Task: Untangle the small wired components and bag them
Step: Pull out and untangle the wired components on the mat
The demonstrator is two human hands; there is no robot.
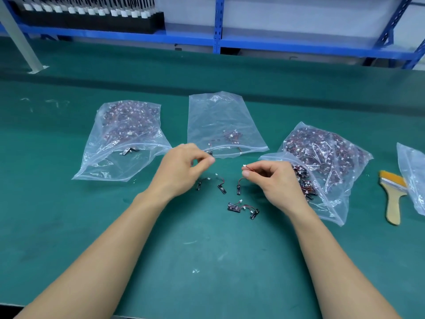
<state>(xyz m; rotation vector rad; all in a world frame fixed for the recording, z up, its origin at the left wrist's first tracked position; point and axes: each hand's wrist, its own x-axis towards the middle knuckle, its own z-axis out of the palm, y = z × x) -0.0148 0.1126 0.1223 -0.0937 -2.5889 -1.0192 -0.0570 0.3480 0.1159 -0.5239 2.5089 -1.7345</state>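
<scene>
**Both hands pinch wired parts above the worktop**

The right hand pinches a red wire between thumb and forefinger, just behind its white plug. Its other fingers are curled in. The wire loops down to a small black strip that hangs close to the green worktop.

The left hand is to the left of it and apart from it, fingers curled, with thumb and forefinger tips brought together. Two more strips dangle beneath it on thin wires. It seems to hold those wires, though they are too fine to follow up to the pinch.

On the near side of the hands a small tangle of parts lies on the worktop.

Three clear bags lie beyond the hands:
- The left bag is packed with parts at its far end.
- The middle bag holds only a small cluster.
- The right bag is heaped full, and parts crowd its open mouth just beside the right hand.

A fourth bag is cut off at the right edge. A brush with a wooden handle and yellow bristles lies between it and the right bag.

At the far side, a blue shelf carries a black tray of white-tipped pieces.
</scene>
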